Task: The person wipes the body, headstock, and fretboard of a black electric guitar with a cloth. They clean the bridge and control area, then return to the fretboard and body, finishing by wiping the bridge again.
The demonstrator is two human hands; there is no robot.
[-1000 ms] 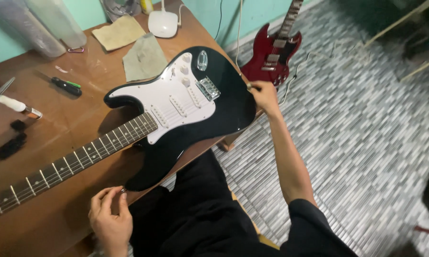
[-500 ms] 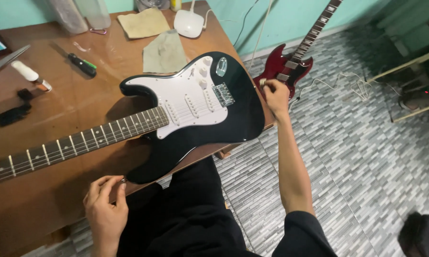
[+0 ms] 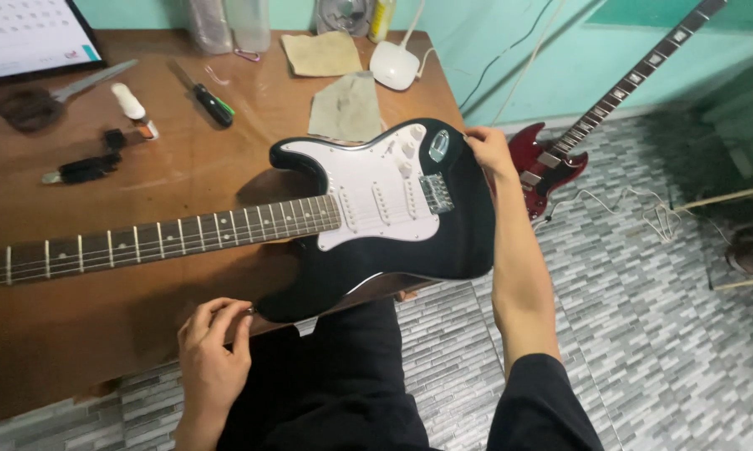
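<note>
Your left hand [image 3: 212,351] sits at the near edge of the wooden table [image 3: 76,334], fingers curled in and pinched narrowly at the tip of the lower horn of the black electric guitar [image 3: 393,217]; something small and pale seems caught between thumb and forefinger there (too small to tell what). Your right hand [image 3: 487,150] reaches across to the far end of the guitar body, fingers bent over its rim just beside the metal jack plate, gripping the edge rather than spread flat. Between your two hands the guitar lies face up on the table, its white pickguard and bridge toward your right fingers, its rear end overhanging the table edge above your lap, and its fretted neck [image 3: 142,242] running away past your left fingers toward the left of the view. Beyond your right fingertips, against the turquoise wall, a red electric guitar [image 3: 552,167] leans with its neck pointing up. Farther from both hands, on the table's far side, lie two tan cloths [image 3: 347,108], a white round device [image 3: 395,65] with a cord, a black-handled screwdriver [image 3: 208,98], a small white tube [image 3: 132,107] and a black tool [image 3: 88,167], all well apart from your fingers.
</note>
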